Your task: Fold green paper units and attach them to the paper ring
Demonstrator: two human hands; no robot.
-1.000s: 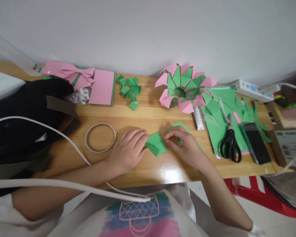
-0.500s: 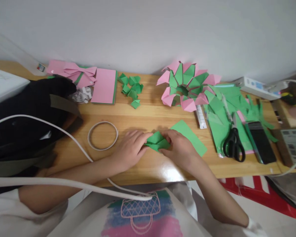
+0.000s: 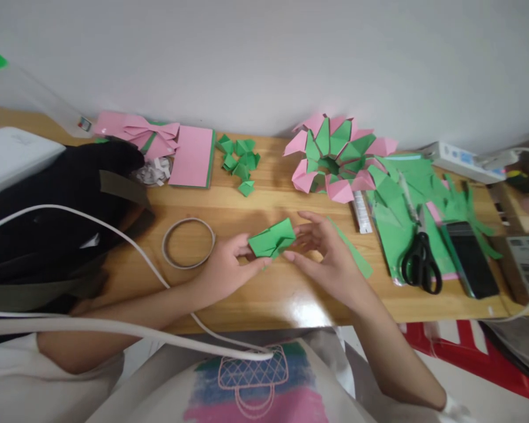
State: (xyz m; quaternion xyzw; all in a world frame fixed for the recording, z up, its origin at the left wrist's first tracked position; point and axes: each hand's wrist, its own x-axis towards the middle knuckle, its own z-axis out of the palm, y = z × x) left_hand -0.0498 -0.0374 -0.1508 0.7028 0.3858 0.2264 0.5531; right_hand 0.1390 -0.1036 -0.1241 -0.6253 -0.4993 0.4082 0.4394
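Note:
A folded piece of green paper [image 3: 271, 238] is held above the table's front part, its creased flaps facing up. My left hand [image 3: 229, 264] grips it from the left, thumb along the lower edge and fingers behind. Just to its right is my right hand [image 3: 328, 252], fingers apart and curved beside the paper's right end; whether a fingertip touches it I cannot tell. Partly hidden behind this hand lies a flat green sheet [image 3: 355, 252]. Further back stand a ring of pink and green folded paper [image 3: 330, 153] and several small green folded pieces [image 3: 242, 158].
A tape-like ring [image 3: 164, 247] lies left of my hands. Black-handled scissors [image 3: 421, 264], a phone [image 3: 471, 258] and green paper scraps [image 3: 388, 235] are at right. Pink paper [image 3: 191, 155] and a black bag [image 3: 62, 217] sit at left. A white cable [image 3: 127, 244] crosses the front left.
The folded green paper has been turned and tilted up, showing a broader face. My right hand has loosened from its pinch and spread its fingers. The view has shifted slightly.

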